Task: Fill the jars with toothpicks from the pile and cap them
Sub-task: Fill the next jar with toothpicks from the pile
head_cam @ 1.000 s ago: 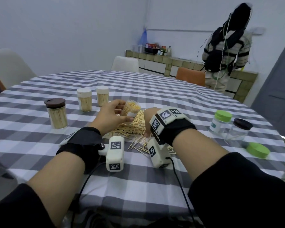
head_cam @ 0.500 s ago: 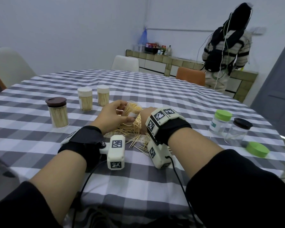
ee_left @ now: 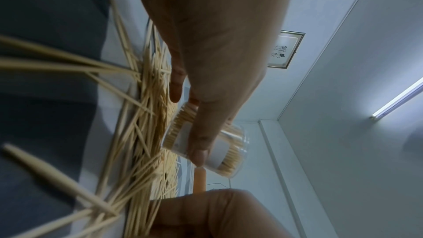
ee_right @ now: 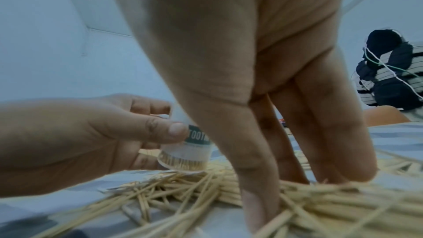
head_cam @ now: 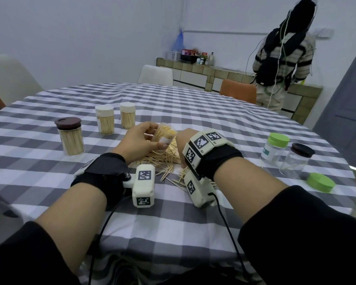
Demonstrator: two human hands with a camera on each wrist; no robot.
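While three capped jars (head_cam: 72, 138) stand full at the left, the left hand (head_cam: 138, 141) grips a nearly full open jar (head_cam: 164, 135) over the pile (head_cam: 164, 158); the right hand (ee_right: 263, 133), fingers straight, digs into it; two jars (head_cam: 274, 149) at right look empty

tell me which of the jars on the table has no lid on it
The jar in the left hand, tilted over the toothpick pile. The other five standing jars all wear caps.
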